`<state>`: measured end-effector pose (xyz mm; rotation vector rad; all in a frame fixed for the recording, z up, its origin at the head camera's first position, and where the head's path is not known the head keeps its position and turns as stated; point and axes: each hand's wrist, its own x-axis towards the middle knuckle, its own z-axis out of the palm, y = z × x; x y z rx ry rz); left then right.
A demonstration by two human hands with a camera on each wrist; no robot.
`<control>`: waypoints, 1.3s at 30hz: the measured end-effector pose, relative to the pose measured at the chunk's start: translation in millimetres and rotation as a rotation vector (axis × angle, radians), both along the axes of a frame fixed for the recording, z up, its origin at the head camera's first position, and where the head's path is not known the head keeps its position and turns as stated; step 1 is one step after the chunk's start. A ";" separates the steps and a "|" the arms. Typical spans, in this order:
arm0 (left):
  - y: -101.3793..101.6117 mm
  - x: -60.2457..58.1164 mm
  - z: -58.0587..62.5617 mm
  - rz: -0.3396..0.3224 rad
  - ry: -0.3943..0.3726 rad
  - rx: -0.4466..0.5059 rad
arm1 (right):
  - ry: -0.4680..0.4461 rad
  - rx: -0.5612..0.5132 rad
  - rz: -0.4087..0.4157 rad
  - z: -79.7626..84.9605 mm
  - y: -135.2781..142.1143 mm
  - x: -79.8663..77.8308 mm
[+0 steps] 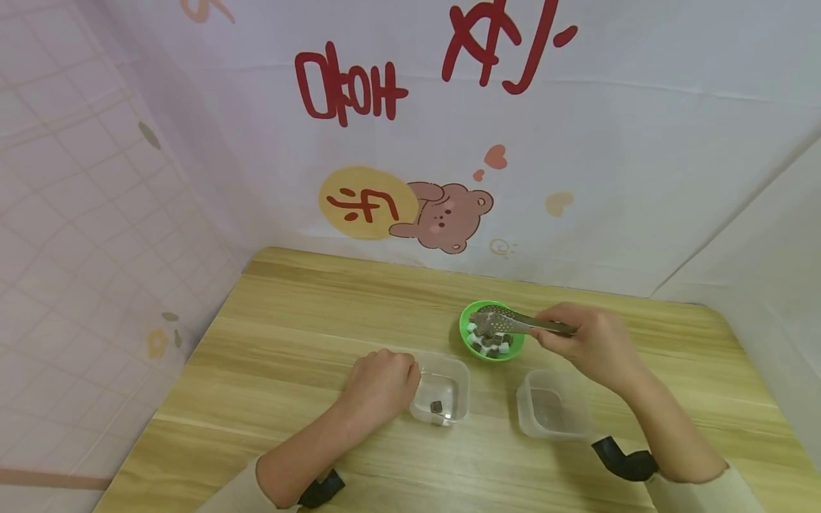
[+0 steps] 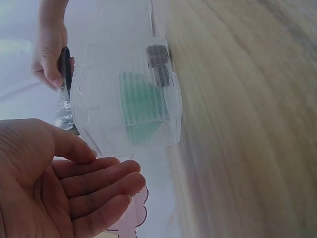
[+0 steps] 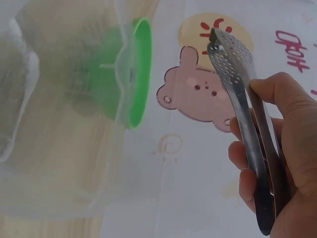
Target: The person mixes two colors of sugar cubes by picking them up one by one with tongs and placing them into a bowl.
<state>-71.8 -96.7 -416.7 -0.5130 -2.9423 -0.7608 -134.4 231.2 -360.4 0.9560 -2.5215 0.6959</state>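
My right hand (image 1: 596,345) grips metal tongs (image 3: 243,106) with perforated heads, held over a green bowl (image 1: 520,348) of dark and white cubes. In the right wrist view the tong tips sit close together, with a small dark piece (image 3: 213,35) between them. At the left side of a clear plastic container (image 1: 465,381), my left hand (image 1: 383,383) pinches the rim between thumb and index finger, its other fingers loosely bent in the left wrist view. A dark cube (image 1: 437,407) lies inside this container.
A second clear container (image 1: 554,413) stands to the right, below my right forearm. Everything rests on a wood-grain table (image 1: 308,313). Behind it hangs a white sheet (image 1: 609,164) with a printed bear and red characters.
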 end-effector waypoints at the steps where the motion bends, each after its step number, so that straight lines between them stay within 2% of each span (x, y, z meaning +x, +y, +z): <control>1: -0.3 -0.2 -0.3 0.000 0.001 0.000 | 0.008 -0.006 -0.015 -1.8 2.3 -1.0; 8: -1.1 0.2 -0.6 0.002 0.004 -0.001 | 0.054 0.024 -0.125 -18.1 20.5 -5.1; 15: 0.0 0.2 0.0 0.001 0.007 -0.006 | 0.071 0.063 -0.218 -27.2 30.9 -0.6; 24: 0.8 0.8 1.1 0.008 -0.005 -0.002 | -0.003 0.062 -0.311 -23.7 29.9 9.3; 29: 1.1 1.1 1.5 0.011 0.005 -0.007 | 0.048 0.057 -0.261 -20.4 23.1 15.1; 39: 0.8 1.2 1.3 0.008 0.017 -0.011 | 0.199 0.030 -0.038 -12.6 1.0 23.0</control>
